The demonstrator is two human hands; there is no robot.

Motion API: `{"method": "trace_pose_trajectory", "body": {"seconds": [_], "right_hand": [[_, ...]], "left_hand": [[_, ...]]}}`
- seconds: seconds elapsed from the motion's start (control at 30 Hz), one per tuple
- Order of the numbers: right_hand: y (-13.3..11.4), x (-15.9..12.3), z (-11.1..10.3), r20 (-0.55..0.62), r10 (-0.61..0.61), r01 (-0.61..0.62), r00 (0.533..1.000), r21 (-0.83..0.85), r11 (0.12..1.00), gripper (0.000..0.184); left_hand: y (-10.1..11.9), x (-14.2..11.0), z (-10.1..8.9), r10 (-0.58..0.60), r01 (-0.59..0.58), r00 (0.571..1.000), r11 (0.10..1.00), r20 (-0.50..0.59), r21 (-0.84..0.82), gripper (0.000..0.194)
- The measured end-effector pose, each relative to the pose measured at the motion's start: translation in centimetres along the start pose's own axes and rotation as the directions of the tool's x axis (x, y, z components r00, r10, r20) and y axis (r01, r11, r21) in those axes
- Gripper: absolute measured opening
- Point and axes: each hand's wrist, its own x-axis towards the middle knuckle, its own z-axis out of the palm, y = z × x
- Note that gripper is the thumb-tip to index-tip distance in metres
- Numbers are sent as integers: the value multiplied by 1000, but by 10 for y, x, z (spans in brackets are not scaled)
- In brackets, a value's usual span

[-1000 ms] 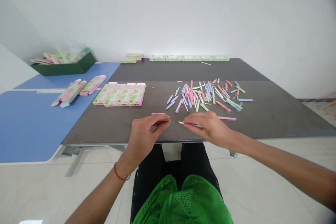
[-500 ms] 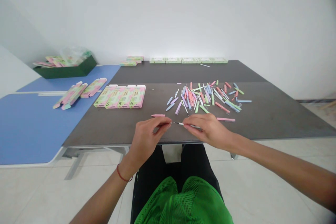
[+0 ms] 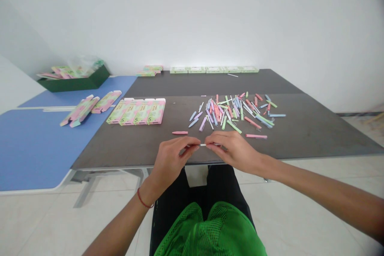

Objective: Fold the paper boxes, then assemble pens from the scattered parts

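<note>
Right hand [image 3: 238,148]: fingers closed on a white refill [image 3: 203,145]
Left hand [image 3: 174,154]: fingers pinched round its left end
Pink barrel [image 3: 180,133]: near, left of the pens [image 3: 217,110]

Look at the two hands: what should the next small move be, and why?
Probably ease the right hand slightly toward the left hand, keeping the white stick level. The right hand grips it, and its short exposed length spans the gap to the left hand's pinch, seemingly in line; what that pinch holds is hidden.
</note>
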Motion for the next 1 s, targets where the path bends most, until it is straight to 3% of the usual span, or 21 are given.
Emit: {"method": "trace_pose_trajectory", "body": {"seconds": [0.13, 0.27, 0.33, 0.43, 0.5, 0.53, 0.6, 0.67, 0.73, 0.87, 1.0], "right_hand": [[2, 1, 10, -85, 168, -146, 982, 220, 964, 13], [8, -2, 20, -47, 304, -262, 951, 396, 880, 9], [11, -4, 24, -14, 342, -294, 940, 478, 828, 9], [14, -6, 27, 7, 388, -324, 921, 564, 760, 9], [15, -8, 27, 13, 417, -343, 909, 591, 730, 9], [15, -9, 27, 14, 429, -351, 903, 601, 718, 9], [15, -11, 26, 12, 450, -358, 893, 624, 694, 10], [16, -12, 25, 10, 463, -355, 886, 657, 665, 11], [17, -13, 23, 12, 471, -351, 882, 685, 639, 11], [20, -14, 19, -3, 507, -355, 862, 710, 608, 13], [22, -14, 15, -24, 534, -353, 845, 725, 592, 14]], "left_hand": [[-1, 1, 6, -11, 10, 999, 999, -32, -36, 6], [-1, 3, 7, -35, 33, 999, 996, -20, -88, 6], [-4, 4, 3, -38, 42, 999, 992, 36, -121, 19], [-16, 6, -8, -32, 64, 985, 980, 172, -186, 60], [-31, 8, -15, -42, 92, 970, 975, 238, -202, 63], [-41, 10, -16, -77, 114, 971, 981, 228, -154, 49], [-60, 13, -15, -109, 93, 987, 987, 121, 132, 34], [-77, 16, -10, -125, 65, 985, 905, 116, 421, 31], [-89, 19, -2, -124, 7, 978, 821, 166, 571, 27], [-94, 21, 4, -114, -44, 968, 800, 225, 599, 20], [-68, 17, -6, -116, 20, 983, 840, 144, 542, 22]]}}
